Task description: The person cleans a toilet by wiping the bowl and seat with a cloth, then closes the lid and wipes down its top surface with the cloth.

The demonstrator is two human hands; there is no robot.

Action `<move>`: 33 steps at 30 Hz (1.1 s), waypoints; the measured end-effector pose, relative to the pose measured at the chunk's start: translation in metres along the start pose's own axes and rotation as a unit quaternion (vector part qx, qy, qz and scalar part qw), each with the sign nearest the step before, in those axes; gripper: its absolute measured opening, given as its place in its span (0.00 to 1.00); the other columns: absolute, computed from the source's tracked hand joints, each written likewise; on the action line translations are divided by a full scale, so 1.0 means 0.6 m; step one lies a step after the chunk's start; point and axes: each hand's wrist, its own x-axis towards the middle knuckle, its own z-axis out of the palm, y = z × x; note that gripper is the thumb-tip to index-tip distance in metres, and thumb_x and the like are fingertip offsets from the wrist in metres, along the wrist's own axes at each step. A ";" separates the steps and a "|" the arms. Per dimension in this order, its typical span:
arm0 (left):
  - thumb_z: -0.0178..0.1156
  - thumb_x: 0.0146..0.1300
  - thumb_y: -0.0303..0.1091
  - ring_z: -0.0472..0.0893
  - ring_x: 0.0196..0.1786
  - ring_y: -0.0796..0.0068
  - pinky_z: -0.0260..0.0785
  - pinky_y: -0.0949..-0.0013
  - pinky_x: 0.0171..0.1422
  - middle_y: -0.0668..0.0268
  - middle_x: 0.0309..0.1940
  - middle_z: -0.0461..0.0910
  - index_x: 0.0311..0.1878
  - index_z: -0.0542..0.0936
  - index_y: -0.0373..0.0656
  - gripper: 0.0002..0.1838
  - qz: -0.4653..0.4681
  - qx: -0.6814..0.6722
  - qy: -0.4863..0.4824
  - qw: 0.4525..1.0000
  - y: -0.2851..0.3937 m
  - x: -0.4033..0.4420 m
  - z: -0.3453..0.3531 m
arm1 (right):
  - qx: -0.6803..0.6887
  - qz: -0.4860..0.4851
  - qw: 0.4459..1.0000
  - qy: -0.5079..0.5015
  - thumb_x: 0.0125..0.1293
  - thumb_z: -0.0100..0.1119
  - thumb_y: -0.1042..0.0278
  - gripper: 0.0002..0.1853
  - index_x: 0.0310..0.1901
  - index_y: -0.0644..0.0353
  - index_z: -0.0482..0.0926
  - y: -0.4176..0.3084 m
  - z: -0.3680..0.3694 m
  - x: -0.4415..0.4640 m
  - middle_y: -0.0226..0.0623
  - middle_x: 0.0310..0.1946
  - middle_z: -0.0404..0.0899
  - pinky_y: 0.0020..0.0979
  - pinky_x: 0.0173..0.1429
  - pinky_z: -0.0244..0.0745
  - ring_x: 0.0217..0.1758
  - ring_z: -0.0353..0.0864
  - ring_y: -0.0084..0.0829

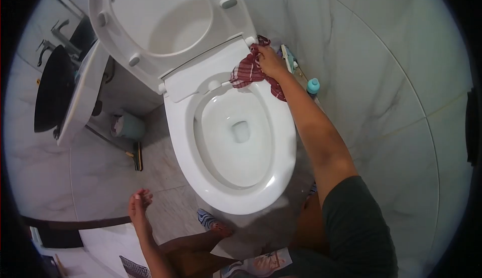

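Note:
My right hand is closed on a dark red checked cloth at the back right of the white toilet, near the seat hinge. The cloth lies against the rear rim, and one end hangs over the right side of the bowl. Both the toilet lid and the seat are raised. Well away from the toilet, at the lower left, my left hand hangs in the air, its fingers loosely bent and apart, holding nothing.
A bottle with a turquoise cap stands right of the toilet by the marbled wall. To the left are a black basin with a tap, a small bin and a long-handled floor squeegee. A slippered foot is below.

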 end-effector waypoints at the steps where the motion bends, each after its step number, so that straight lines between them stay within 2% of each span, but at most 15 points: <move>1: 0.50 0.69 0.45 0.80 0.42 0.73 0.70 0.71 0.50 0.60 0.43 0.80 0.51 0.75 0.38 0.19 -0.022 0.027 -0.009 0.999 -0.002 0.002 0.002 | -0.023 -0.011 1.000 -0.002 0.64 0.43 0.67 0.18 0.56 0.54 0.72 -0.003 -0.004 -0.004 0.46 0.52 0.71 0.39 0.58 0.68 0.55 0.72 0.47; 8: 0.51 0.69 0.45 0.79 0.42 0.74 0.70 0.72 0.49 0.60 0.43 0.80 0.51 0.75 0.37 0.19 -0.015 0.027 0.013 0.999 -0.001 0.000 0.026 | 0.075 0.014 0.996 0.037 0.63 0.45 0.67 0.15 0.51 0.55 0.74 0.008 0.001 0.008 0.48 0.45 0.77 0.44 0.50 0.70 0.48 0.75 0.52; 10: 0.51 0.69 0.45 0.80 0.41 0.74 0.70 0.72 0.49 0.60 0.43 0.80 0.51 0.75 0.38 0.19 -0.014 0.034 0.002 0.999 -0.003 0.002 0.047 | 0.181 0.026 0.983 0.021 0.63 0.43 0.70 0.17 0.52 0.59 0.74 0.029 0.004 0.025 0.45 0.38 0.80 0.35 0.45 0.71 0.41 0.79 0.39; 12: 0.51 0.69 0.45 0.80 0.41 0.74 0.70 0.72 0.48 0.60 0.42 0.80 0.51 0.75 0.38 0.19 -0.009 0.048 -0.007 0.999 -0.001 0.008 0.051 | 0.339 0.089 0.936 -0.044 0.62 0.42 0.73 0.19 0.53 0.61 0.75 0.056 0.007 0.042 0.36 0.37 0.80 0.25 0.41 0.71 0.37 0.77 0.23; 14: 0.50 0.69 0.47 0.80 0.41 0.73 0.71 0.71 0.48 0.61 0.44 0.80 0.52 0.75 0.39 0.21 -0.014 0.058 -0.021 0.998 -0.013 0.015 0.051 | 0.444 0.086 0.892 -0.023 0.61 0.43 0.74 0.19 0.53 0.59 0.76 0.116 0.035 0.069 0.34 0.38 0.80 0.24 0.41 0.71 0.37 0.77 0.22; 15: 0.50 0.69 0.47 0.80 0.41 0.73 0.71 0.71 0.48 0.61 0.44 0.80 0.52 0.75 0.39 0.21 -0.013 0.060 -0.022 0.998 -0.012 0.015 0.052 | 0.554 0.114 0.824 -0.039 0.62 0.44 0.72 0.19 0.53 0.59 0.77 0.141 0.057 0.080 0.34 0.39 0.81 0.23 0.44 0.70 0.39 0.77 0.23; 17: 0.50 0.69 0.47 0.80 0.41 0.73 0.71 0.70 0.49 0.61 0.44 0.80 0.52 0.75 0.40 0.21 -0.024 0.076 -0.003 0.997 -0.012 0.017 0.060 | 0.360 0.142 0.922 0.024 0.65 0.45 0.68 0.18 0.53 0.60 0.76 0.134 0.081 0.092 0.33 0.39 0.80 0.24 0.46 0.69 0.41 0.76 0.24; 20: 0.51 0.68 0.48 0.80 0.41 0.73 0.71 0.70 0.49 0.61 0.43 0.80 0.52 0.75 0.40 0.21 -0.032 0.068 -0.002 0.997 -0.009 0.020 0.067 | 0.421 0.062 0.903 0.055 0.67 0.46 0.54 0.20 0.52 0.58 0.78 0.076 0.052 0.127 0.35 0.38 0.80 0.26 0.45 0.69 0.40 0.75 0.27; 21: 0.51 0.68 0.48 0.80 0.41 0.73 0.71 0.70 0.49 0.61 0.43 0.80 0.52 0.75 0.40 0.21 -0.032 0.071 0.003 0.997 -0.008 0.017 0.069 | 0.427 0.109 0.898 -0.016 0.68 0.45 0.59 0.20 0.52 0.65 0.75 0.041 0.016 0.130 0.38 0.38 0.80 0.30 0.50 0.68 0.44 0.75 0.28; 23: 0.50 0.69 0.47 0.80 0.41 0.72 0.71 0.70 0.49 0.60 0.43 0.79 0.52 0.75 0.39 0.21 -0.028 0.045 -0.003 0.999 -0.004 0.015 0.074 | 0.349 -0.050 0.934 0.054 0.69 0.42 0.57 0.20 0.49 0.65 0.76 0.063 0.056 0.163 0.40 0.38 0.79 0.30 0.50 0.69 0.43 0.75 0.29; 24: 0.50 0.69 0.47 0.80 0.41 0.72 0.71 0.70 0.49 0.60 0.43 0.79 0.52 0.75 0.39 0.21 -0.033 0.051 0.000 0.998 -0.003 0.015 0.071 | 0.425 0.074 0.902 -0.012 0.70 0.39 0.52 0.25 0.51 0.66 0.76 0.074 0.070 0.178 0.38 0.42 0.79 0.27 0.48 0.69 0.42 0.75 0.25; 28: 0.50 0.69 0.46 0.80 0.41 0.70 0.71 0.69 0.50 0.58 0.42 0.79 0.52 0.74 0.37 0.21 -0.027 0.056 -0.011 0.998 0.003 0.011 0.086 | 0.444 -0.008 0.895 -0.031 0.71 0.41 0.55 0.22 0.53 0.63 0.75 0.077 0.064 0.161 0.35 0.42 0.78 0.26 0.50 0.70 0.41 0.75 0.24; 30: 0.50 0.69 0.45 0.80 0.41 0.70 0.71 0.68 0.50 0.57 0.43 0.79 0.52 0.74 0.36 0.20 -0.022 0.059 -0.002 0.998 0.014 0.007 0.089 | 0.476 -0.007 0.878 -0.047 0.71 0.42 0.52 0.23 0.54 0.63 0.73 0.151 0.131 0.194 0.35 0.44 0.78 0.27 0.52 0.72 0.45 0.76 0.25; 32: 0.49 0.69 0.44 0.79 0.41 0.70 0.71 0.68 0.50 0.56 0.43 0.79 0.52 0.74 0.35 0.21 -0.025 0.048 -0.032 0.998 0.019 -0.001 0.090 | 0.561 0.123 0.802 -0.165 0.71 0.41 0.49 0.25 0.55 0.63 0.71 0.112 0.078 0.125 0.39 0.50 0.76 0.28 0.57 0.72 0.49 0.77 0.29; 33: 0.49 0.69 0.43 0.80 0.42 0.69 0.71 0.68 0.51 0.56 0.43 0.79 0.51 0.74 0.34 0.20 -0.009 0.050 -0.037 0.998 0.018 -0.007 0.086 | 0.629 0.148 0.747 -0.157 0.72 0.40 0.47 0.27 0.57 0.64 0.69 0.063 0.034 0.065 0.41 0.56 0.72 0.30 0.62 0.69 0.54 0.76 0.34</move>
